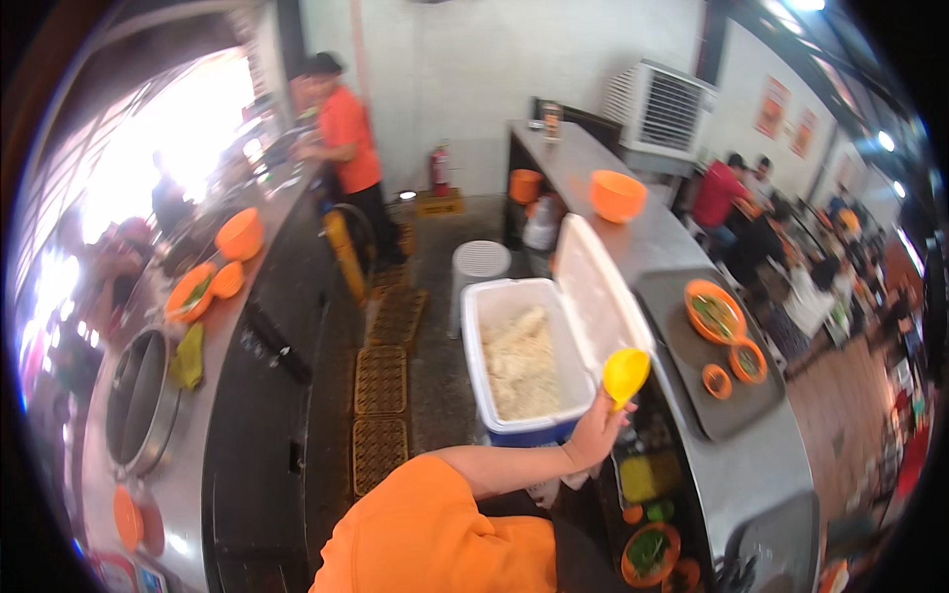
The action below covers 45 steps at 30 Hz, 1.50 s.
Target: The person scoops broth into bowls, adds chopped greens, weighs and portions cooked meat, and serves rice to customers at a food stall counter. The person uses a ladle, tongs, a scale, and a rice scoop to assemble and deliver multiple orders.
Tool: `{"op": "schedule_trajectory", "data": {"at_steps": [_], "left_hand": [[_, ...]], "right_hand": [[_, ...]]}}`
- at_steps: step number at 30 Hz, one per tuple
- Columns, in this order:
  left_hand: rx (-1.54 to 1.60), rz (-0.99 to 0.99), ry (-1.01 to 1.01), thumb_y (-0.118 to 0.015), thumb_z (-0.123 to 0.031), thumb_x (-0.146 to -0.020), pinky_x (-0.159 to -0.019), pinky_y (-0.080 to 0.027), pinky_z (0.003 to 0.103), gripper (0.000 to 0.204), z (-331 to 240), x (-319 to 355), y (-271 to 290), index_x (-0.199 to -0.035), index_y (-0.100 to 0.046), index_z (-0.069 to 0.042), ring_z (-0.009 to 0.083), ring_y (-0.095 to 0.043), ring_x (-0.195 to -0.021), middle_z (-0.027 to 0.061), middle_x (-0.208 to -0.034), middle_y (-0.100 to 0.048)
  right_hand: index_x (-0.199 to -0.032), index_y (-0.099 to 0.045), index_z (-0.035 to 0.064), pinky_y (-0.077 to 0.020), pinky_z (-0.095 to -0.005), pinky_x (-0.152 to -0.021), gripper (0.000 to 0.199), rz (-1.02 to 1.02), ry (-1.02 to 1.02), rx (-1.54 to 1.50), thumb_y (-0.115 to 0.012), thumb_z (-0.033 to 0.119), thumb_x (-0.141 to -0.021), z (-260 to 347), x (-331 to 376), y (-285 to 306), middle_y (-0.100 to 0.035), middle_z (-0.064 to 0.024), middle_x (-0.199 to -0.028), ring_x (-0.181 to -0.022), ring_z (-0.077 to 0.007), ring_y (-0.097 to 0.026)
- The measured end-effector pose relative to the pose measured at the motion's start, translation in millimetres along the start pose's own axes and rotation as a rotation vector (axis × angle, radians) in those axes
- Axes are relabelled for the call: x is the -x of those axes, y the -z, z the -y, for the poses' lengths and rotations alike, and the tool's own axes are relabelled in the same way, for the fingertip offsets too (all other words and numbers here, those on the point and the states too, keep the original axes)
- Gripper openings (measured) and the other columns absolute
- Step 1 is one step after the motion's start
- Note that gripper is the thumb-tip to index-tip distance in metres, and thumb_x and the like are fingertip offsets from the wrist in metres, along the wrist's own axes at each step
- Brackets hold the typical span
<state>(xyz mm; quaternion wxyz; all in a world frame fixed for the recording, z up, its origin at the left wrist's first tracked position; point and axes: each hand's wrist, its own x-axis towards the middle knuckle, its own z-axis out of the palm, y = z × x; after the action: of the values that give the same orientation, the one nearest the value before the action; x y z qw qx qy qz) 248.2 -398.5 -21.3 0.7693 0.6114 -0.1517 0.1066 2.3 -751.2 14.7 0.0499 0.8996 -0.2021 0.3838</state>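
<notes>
Wearer's body, seen from above: a bright orange short sleeve (435, 534) covers the shoulder and upper arm, ending above the elbow. The forearm (514, 465) is bare, as is the hand (598, 430). No watch, glove or ring visible.

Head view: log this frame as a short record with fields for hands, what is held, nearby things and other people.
right hand: raised beside the open cooler, grip closed on a yellow scoop
left hand: not in view
cooler: white with blue base, lid up, pale rice-like food inside
tray: grey, on the steel counter, holds orange bowls
other people: one in an orange shirt at the far counter; diners at right
</notes>
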Motion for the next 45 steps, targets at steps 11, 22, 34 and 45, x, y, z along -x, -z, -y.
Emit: {"op": "schedule_trajectory", "data": {"at_steps": [11, 22, 34, 45], "left_hand": [[-0.8, 0.229, 0.402, -0.057, -0.034, -0.089, -0.098, -0.044, 0.043, 0.057, 65.5, -0.4, 290.7, -0.132, -0.048, 0.002, 0.0381, -0.054, -0.118, 0.0248, -0.126, -0.056], [-0.542, 0.278, 0.849, -0.054, -0.046, -0.093, -0.098, -0.043, 0.04, 0.053, 5.4, 172.8, 328.2, -0.128, -0.059, -0.006, 0.0334, -0.056, -0.118, 0.019, -0.127, -0.059], [-0.812, -0.86, 0.515, -0.056, -0.014, -0.088, -0.07, -0.052, 0.032, 0.019, -256.5, 419.8, 280.9, -0.095, -0.069, -0.002, 0.018, -0.065, -0.076, 0.0102, -0.097, -0.067], [-2.059, -1.404, 0.939, -0.059, -0.018, -0.085, -0.096, -0.046, 0.041, 0.038, -485.1, 607.7, 408.4, -0.122, -0.058, -0.005, 0.0291, -0.056, -0.114, 0.0129, -0.124, -0.058]], "right_hand": [[-0.13, -0.055, 0.0141, -0.0518, -0.0413, -0.073, 0.067, -0.364, 0.595, 0.143, -0.071, 0.043, -0.072, 129.2, -46.5, -31.1, -0.067, -0.0132, -0.093, -0.085, -0.0287, -0.065], [-0.123, -0.058, 0.0052, -0.0492, -0.0435, -0.084, 0.049, 0.24, 0.609, -0.542, -0.065, 0.028, -0.08, 292.0, -25.3, -72.0, -0.066, -0.018, -0.102, -0.095, -0.0349, -0.063], [-0.117, -0.062, 0.001, -0.047, -0.0457, -0.091, 0.033, 0.886, 1.402, -1.215, -0.061, 0.012, -0.085, 461.4, 89.5, -92.4, -0.064, -0.0226, -0.11, -0.101, -0.0404, -0.06], [-0.124, -0.058, 0.0049, -0.0503, -0.0418, -0.086, 0.039, 1.34, 2.063, -1.533, -0.064, 0.017, -0.087, 571.0, 251.6, 175.3, -0.064, -0.021, -0.109, -0.099, -0.0377, -0.062]]}}
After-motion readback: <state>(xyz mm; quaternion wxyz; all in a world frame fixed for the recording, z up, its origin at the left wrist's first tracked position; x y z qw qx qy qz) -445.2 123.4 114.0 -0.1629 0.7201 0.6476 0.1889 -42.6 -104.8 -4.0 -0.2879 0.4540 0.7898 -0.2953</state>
